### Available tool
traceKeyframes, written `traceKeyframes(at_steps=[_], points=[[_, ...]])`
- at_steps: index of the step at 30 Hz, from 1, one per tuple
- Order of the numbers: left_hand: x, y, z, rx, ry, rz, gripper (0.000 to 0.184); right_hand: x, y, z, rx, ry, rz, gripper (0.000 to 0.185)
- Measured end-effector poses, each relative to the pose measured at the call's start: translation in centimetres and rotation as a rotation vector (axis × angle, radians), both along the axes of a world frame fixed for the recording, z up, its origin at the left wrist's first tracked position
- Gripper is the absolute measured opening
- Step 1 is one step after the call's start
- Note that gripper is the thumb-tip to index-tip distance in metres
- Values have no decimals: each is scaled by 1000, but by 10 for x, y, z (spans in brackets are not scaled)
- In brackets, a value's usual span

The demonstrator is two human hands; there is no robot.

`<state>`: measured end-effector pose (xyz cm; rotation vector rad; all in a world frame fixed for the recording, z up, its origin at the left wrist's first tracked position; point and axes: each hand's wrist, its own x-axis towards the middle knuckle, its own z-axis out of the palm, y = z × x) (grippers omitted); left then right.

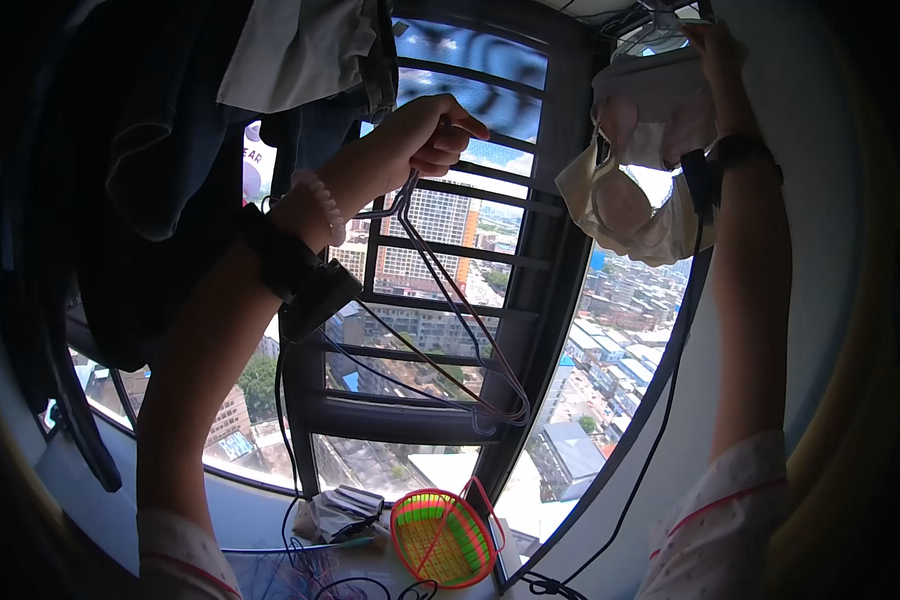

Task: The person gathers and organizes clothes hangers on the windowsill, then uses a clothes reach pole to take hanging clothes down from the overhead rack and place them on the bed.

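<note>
Head view: I have the wire hangers point(432, 254) directly beneath my left hand point(435, 135), which is clenched around their upper ends so that the frames dangle below it. My right hand point(710, 48) is raised against the pale hanging underwear point(652, 105); I can't tell whether its fingers pinch the garment or the hanger above. A bra point(622, 200) hangs just below that hand.

I judge that the hangers could snag on one another or on the window bars point(530, 203) behind them, since they swing loosely from one fist. The black cable point(675, 372) running down from my right wrist might catch clothing if I turn sharply.

Below my left hand lies a pale window ledge point(258, 512), with a red-and-green basket point(442, 538) and tangled cords. Dark clothes point(155, 120) hang left of that hand; beyond the glass, city buildings spread in bright daylight.
</note>
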<state>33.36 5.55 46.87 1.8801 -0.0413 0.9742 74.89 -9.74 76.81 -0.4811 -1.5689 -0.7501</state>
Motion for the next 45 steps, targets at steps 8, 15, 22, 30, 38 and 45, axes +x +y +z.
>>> traceKeyframes(at_steps=[8,15,22,30,38,45], points=[[17,-13,-3,50,-113,30,42,-45,-54,-101,274,208,-855,36],[84,-12,-2,-172,-216,8,37,-187,-81,-234,-393,138,-329,52],[99,-1,-4,-427,-358,90,32,-204,-111,-233,-1204,-164,-254,64],[73,17,-7,-412,-424,7,37,-89,-39,-82,-364,620,-13,37],[14,28,-38,-215,-251,94,38,-100,6,-43,172,-305,-1134,41],[-32,5,-52,-339,-295,354,37,-106,58,5,-98,195,636,31]])
